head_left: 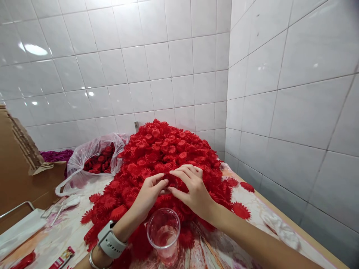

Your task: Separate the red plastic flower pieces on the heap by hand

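A big heap of red plastic flower pieces (165, 149) lies on a table with a patterned cloth (252, 209), piled against the tiled corner. My left hand (148, 194) and my right hand (190, 188) meet at the front of the heap. Both pinch one red flower piece (171, 182) between their fingertips. A grey watch and a bangle sit on my left wrist. A clear plastic cup (164, 233) stands just in front of my hands, near the table's front edge.
A clear plastic bag (94, 158) holding more red pieces lies left of the heap, with purple pieces (54, 155) behind it. A brown cardboard box (17, 164) stands at far left, white sheets (19, 229) below it. Tiled walls close the back and right.
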The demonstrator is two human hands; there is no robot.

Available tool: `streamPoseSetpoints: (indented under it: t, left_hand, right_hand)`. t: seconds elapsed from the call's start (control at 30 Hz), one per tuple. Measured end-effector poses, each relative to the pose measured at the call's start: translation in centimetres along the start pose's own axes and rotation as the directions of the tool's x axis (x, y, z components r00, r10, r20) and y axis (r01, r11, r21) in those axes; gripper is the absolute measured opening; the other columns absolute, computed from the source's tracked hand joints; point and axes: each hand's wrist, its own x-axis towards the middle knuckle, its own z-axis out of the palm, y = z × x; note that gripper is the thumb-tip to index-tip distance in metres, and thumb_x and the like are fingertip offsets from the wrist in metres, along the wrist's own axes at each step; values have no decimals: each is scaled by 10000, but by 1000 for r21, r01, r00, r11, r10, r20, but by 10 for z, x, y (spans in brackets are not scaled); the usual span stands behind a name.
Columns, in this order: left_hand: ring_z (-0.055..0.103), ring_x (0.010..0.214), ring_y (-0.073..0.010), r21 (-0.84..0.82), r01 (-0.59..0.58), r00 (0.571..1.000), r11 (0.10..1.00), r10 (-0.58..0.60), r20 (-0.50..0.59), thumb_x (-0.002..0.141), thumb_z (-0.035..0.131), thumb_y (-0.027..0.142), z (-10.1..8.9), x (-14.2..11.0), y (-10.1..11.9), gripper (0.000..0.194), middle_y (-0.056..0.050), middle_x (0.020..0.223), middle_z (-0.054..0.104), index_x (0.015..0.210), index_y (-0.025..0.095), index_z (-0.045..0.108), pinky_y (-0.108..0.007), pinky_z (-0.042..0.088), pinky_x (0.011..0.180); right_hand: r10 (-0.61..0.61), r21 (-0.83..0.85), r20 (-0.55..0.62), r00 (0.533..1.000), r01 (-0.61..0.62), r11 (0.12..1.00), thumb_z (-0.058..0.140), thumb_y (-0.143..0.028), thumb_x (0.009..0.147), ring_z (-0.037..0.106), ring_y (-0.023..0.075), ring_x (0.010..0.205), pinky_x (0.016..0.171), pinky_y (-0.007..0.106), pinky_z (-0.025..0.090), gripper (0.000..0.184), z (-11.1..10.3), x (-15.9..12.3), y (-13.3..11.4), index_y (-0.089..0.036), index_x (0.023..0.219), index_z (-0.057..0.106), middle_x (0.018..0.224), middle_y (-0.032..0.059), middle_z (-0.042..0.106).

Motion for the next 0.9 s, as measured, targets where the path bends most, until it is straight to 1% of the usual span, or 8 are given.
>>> streamPoseSetpoints:
  t: [0.17, 0.27, 0.4, 0.5, 0.6, 0.73, 0.83, 0.9]
  left_hand:
    - [511, 573, -103, 30, -45, 998, 999, 44, 39, 605, 646, 243, 0, 1, -4, 134, 9, 617, 583, 673, 128, 653, -209, 444, 561]
    - [507, 560, -99, 30, -33, 999, 999, 32, 41, 601, 640, 229, 1, 2, -4, 122, 21, 585, 571, 670, 128, 651, -206, 439, 559]
    - [529, 574, -104, -134, 21, 1000, 991, -23, -12, 604, 656, 235, 0, 3, -4, 111, 23, 591, 571, 647, 138, 627, -215, 458, 576]
    - [554, 624, -111, -260, 46, 998, 965, -33, 56, 646, 660, 266, -2, 3, -4, 137, 10, 632, 594, 662, 134, 626, -232, 483, 618]
    - [563, 625, -93, -296, 75, 994, 952, -48, 98, 663, 683, 266, -4, 5, -6, 140, 19, 627, 601, 659, 135, 630, -222, 492, 660]
    - [587, 631, -80, -332, 94, 995, 939, -76, 68, 620, 734, 233, -6, 7, -8, 137, 26, 625, 622, 667, 142, 643, -211, 485, 739]
    - [610, 700, -89, -314, 79, 996, 946, -59, 70, 608, 745, 237, -6, 6, -8, 175, 11, 739, 661, 736, 147, 669, -211, 473, 786]
    - [613, 739, -97, -263, 51, 995, 963, -25, 100, 622, 735, 245, -5, 5, -7, 201, 2, 804, 673, 792, 154, 678, -223, 468, 805]
  right_hand:
    - [-58, -28, 24, 998, 59, 998, 578, -208, 757, 543, 202, 906, 811, 364, 302, 215, 3, -3, -1, -204, 971, 559, 899, 32, 643]
    - [-76, -20, 15, 997, 77, 997, 574, -197, 756, 543, 207, 909, 815, 370, 297, 215, 3, -3, -2, -202, 970, 559, 896, 35, 645]
    - [38, 30, 0, 999, -38, 999, 625, -215, 737, 543, 220, 906, 819, 386, 306, 218, 0, 1, -1, -213, 949, 570, 892, 32, 652]
    - [151, 93, 38, 988, -154, 984, 652, -222, 724, 534, 229, 927, 821, 395, 341, 226, -2, 4, 1, -217, 939, 582, 913, 37, 649]
    - [194, 141, 79, 978, -204, 969, 669, -234, 708, 522, 244, 964, 833, 416, 376, 257, -5, 7, 3, -224, 951, 583, 964, 51, 635]
    - [164, 193, 8, 986, -162, 968, 647, -207, 723, 517, 234, 983, 846, 411, 413, 264, -7, 8, 2, -214, 969, 553, 1006, 64, 612]
    - [104, 200, -99, 990, -82, 976, 554, -141, 777, 558, 199, 854, 772, 367, 461, 121, -6, 6, 1, -213, 874, 549, 864, 48, 626]
    - [67, 216, -130, 989, -37, 976, 518, -106, 786, 577, 176, 784, 717, 328, 486, 123, -5, 4, 2, -212, 841, 549, 800, 37, 622]
